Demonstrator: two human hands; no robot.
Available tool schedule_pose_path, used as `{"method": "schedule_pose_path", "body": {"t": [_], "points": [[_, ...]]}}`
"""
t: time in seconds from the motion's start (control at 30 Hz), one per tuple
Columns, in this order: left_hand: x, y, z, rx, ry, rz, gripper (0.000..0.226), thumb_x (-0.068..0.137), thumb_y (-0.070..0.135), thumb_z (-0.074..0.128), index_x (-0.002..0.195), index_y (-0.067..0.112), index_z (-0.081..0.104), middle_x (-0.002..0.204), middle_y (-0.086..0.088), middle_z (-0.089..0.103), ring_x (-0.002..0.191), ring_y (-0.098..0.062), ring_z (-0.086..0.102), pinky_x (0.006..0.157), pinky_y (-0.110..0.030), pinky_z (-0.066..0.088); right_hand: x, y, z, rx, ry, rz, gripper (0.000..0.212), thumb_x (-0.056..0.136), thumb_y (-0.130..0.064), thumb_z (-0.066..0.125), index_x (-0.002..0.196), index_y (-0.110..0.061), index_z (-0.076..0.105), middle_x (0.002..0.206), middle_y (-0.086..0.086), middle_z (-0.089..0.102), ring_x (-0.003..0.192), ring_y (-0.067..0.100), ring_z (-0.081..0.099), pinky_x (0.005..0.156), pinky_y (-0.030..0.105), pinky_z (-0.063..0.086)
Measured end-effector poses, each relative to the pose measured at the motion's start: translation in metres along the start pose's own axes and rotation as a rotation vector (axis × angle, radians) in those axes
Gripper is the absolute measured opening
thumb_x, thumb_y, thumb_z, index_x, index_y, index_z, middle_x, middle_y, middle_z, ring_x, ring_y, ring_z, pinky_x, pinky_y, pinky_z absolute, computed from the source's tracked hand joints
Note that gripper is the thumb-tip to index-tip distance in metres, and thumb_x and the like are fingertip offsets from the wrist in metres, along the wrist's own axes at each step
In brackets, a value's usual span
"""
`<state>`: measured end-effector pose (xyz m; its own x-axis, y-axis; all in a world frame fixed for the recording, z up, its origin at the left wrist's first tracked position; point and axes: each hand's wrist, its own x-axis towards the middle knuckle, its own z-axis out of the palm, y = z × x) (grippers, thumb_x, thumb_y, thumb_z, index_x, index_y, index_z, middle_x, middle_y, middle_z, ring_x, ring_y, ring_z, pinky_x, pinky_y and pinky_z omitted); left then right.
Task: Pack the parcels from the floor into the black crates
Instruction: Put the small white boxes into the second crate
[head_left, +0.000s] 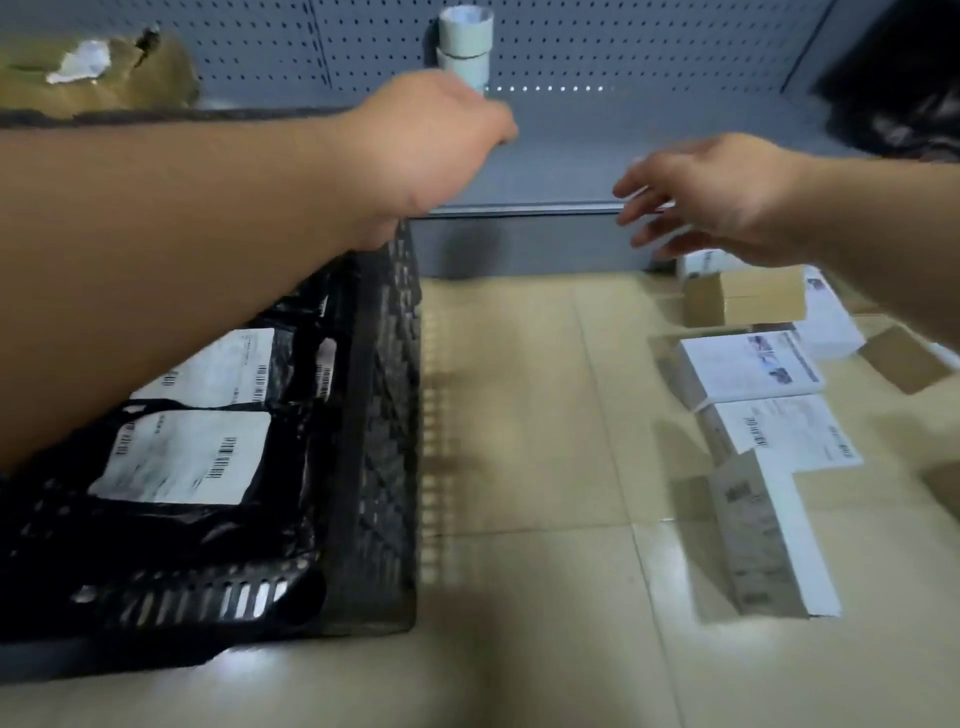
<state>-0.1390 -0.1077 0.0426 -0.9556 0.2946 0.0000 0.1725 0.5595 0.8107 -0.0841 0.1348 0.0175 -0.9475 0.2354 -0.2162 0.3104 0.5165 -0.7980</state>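
Nearest to us on the floor (519, 415), to our right, lies a long grey-and-white box (769, 540), its long axis running away from us. Just past it sit a flat parcel with a barcode label (784, 431), then a white box (748, 369), then a small brown carton (748, 299), with more white parcels beside and behind it. Together they form a line leading away from us on our right side.

On our left stands the black crate (379, 415), already holding black bagged parcels (197, 457) with white labels.

Farther out, our right hand (711, 197) hovers released, fingers spread, holding nothing, directly above the far end of that line; the brown carton lies just below and toward us from it. Our left hand (436, 130) reaches across the crate's far corner toward the grey shelf (561, 156), its fingers curled downward; we cannot tell whether it grips anything.

We judge the right hand far nearer the loose parcels, so the next pick falls to it, downward and slightly back.
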Motion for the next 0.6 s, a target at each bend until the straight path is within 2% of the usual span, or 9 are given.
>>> {"method": "schedule_pose_path", "body": {"t": [0.07, 0.1, 0.2, 0.37, 0.43, 0.5, 0.57, 0.6], "points": [[-0.002, 0.009, 0.029, 0.033, -0.076, -0.003, 0.046, 0.070, 0.052, 0.060, 0.102, 0.022, 0.071, 0.111, -0.007, 0.074, 0.109, -0.029, 0.070, 0.100, -0.055, 0.053, -0.003, 0.035, -0.020, -0.002, 0.004, 0.112, 0.033, 0.100, -0.040, 0.049, 0.107, -0.014, 0.066, 0.107, 0.011, 0.071, 0.085, 0.026, 0.066, 0.079, 0.040, 0.055], [-0.004, 0.013, 0.043, 0.059, -0.123, -0.004, 0.047, 0.070, 0.053, 0.059, 0.104, 0.023, 0.071, 0.114, -0.007, 0.073, 0.113, -0.030, 0.068, 0.100, -0.056, 0.053, -0.005, 0.052, -0.031, -0.010, 0.008, 0.162, 0.033, 0.100, -0.041, 0.048, 0.107, -0.013, 0.065, 0.105, 0.011, 0.070, 0.084, 0.026, 0.064, 0.080, 0.041, 0.054], [-0.012, 0.021, 0.086, 0.127, -0.268, -0.029, 0.049, 0.072, 0.058, 0.057, 0.111, 0.032, 0.069, 0.117, 0.007, 0.070, 0.112, -0.021, 0.067, 0.101, -0.048, 0.053, -0.008, 0.097, -0.061, -0.052, 0.030, 0.299, 0.040, 0.101, -0.045, 0.044, 0.109, -0.011, 0.064, 0.097, 0.009, 0.070, 0.082, 0.028, 0.063, 0.080, 0.041, 0.052], [-0.018, 0.026, 0.157, 0.130, -0.446, -0.126, 0.055, 0.078, 0.055, 0.054, 0.126, 0.030, 0.063, 0.127, 0.005, 0.063, 0.120, -0.024, 0.060, 0.106, -0.047, 0.048, -0.009, 0.158, -0.102, -0.103, 0.077, 0.442, 0.048, 0.101, -0.052, 0.037, 0.111, -0.012, 0.060, 0.093, 0.010, 0.067, 0.075, 0.027, 0.062, 0.072, 0.037, 0.049], [-0.015, 0.025, 0.185, 0.103, -0.472, -0.179, 0.044, 0.089, 0.048, 0.053, 0.125, 0.025, 0.063, 0.126, -0.002, 0.064, 0.118, -0.028, 0.061, 0.107, -0.048, 0.049, -0.009, 0.180, -0.113, -0.116, 0.103, 0.479, 0.048, 0.101, -0.054, 0.036, 0.106, -0.012, 0.060, 0.095, 0.011, 0.068, 0.076, 0.026, 0.061, 0.071, 0.036, 0.048], [-0.012, 0.022, 0.212, 0.040, -0.478, -0.265, 0.033, 0.095, 0.042, 0.052, 0.115, 0.018, 0.065, 0.118, -0.006, 0.068, 0.108, -0.028, 0.066, 0.107, -0.045, 0.049, -0.010, 0.202, -0.120, -0.128, 0.120, 0.513, 0.047, 0.101, -0.055, 0.035, 0.100, -0.014, 0.058, 0.095, 0.010, 0.067, 0.075, 0.025, 0.059, 0.071, 0.036, 0.047], [-0.012, 0.021, 0.234, -0.050, -0.493, -0.379, 0.020, 0.097, 0.038, 0.053, 0.101, 0.020, 0.061, 0.100, -0.005, 0.060, 0.090, -0.023, 0.058, 0.090, -0.035, 0.047, -0.011, 0.223, -0.125, -0.122, 0.136, 0.543, 0.046, 0.102, -0.054, 0.034, 0.101, -0.014, 0.057, 0.096, 0.010, 0.066, 0.076, 0.025, 0.058, 0.071, 0.036, 0.047], [-0.011, 0.020, 0.245, -0.089, -0.496, -0.427, 0.013, 0.098, 0.035, 0.052, 0.096, 0.024, 0.057, 0.096, -0.005, 0.056, 0.088, -0.020, 0.053, 0.085, -0.033, 0.044, -0.012, 0.233, -0.127, -0.116, 0.144, 0.556, 0.047, 0.102, -0.054, 0.034, 0.105, -0.013, 0.057, 0.096, 0.010, 0.065, 0.077, 0.026, 0.058, 0.073, 0.037, 0.047]]}}
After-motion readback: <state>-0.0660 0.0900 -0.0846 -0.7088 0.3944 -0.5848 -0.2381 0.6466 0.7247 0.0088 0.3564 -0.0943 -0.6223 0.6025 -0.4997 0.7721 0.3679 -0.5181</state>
